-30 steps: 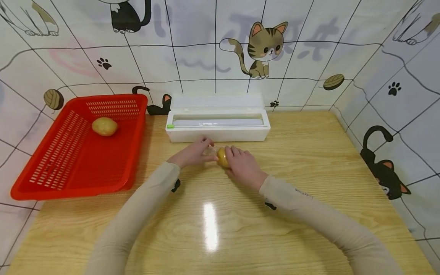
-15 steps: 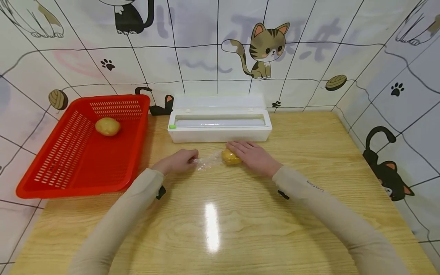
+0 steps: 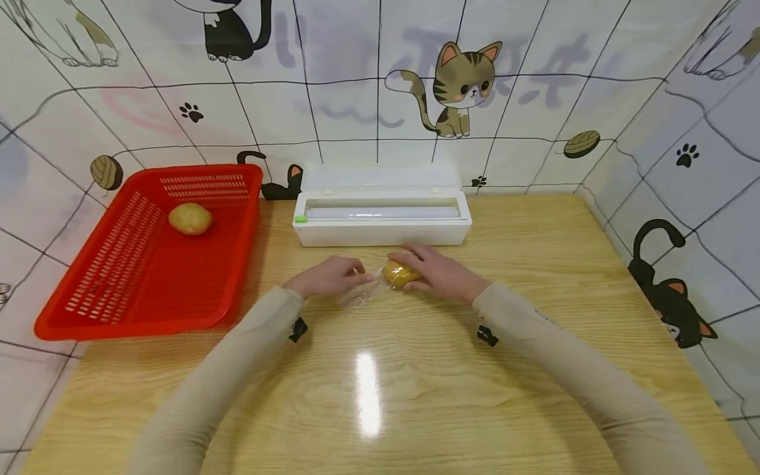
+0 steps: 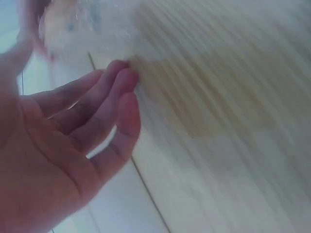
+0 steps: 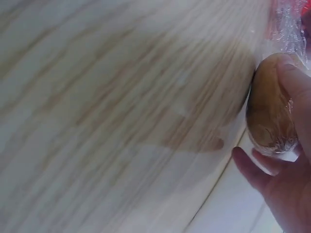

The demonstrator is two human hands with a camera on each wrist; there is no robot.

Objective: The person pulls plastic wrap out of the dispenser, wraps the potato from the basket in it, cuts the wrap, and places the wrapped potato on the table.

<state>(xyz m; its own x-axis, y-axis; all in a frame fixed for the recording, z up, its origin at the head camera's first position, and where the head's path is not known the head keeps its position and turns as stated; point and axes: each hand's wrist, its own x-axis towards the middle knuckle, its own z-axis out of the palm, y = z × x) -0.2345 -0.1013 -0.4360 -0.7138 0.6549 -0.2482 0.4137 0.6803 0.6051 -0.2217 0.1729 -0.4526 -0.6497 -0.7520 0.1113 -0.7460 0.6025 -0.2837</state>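
A yellow potato (image 3: 399, 274) wrapped in clear plastic film lies on the table in front of the white box. My right hand (image 3: 445, 270) grips it from the right; in the right wrist view the thumb lies over the wrapped potato (image 5: 269, 104). A crumpled tail of plastic film (image 3: 357, 297) sticks out to its left. Beside that tail is my left hand (image 3: 329, 276), its thumb reaching towards the film. In the left wrist view the left hand's fingers (image 4: 129, 114) are loosely bent, apart from the thumb, with nothing between them; the film there is blurred.
A red plastic basket (image 3: 228, 290) stands at the left with one unwrapped potato (image 3: 190, 218) inside. At the back is a white film dispenser box (image 3: 380, 234), lid raised, holding a roll of film (image 3: 382, 212). A cat-patterned wall covering (image 3: 350, 99) borders the wooden table.
The left hand drew the film tail out leftwards from the potato, then let it go and moved back right. The right hand shifted slightly right with the potato and keeps hold of it.
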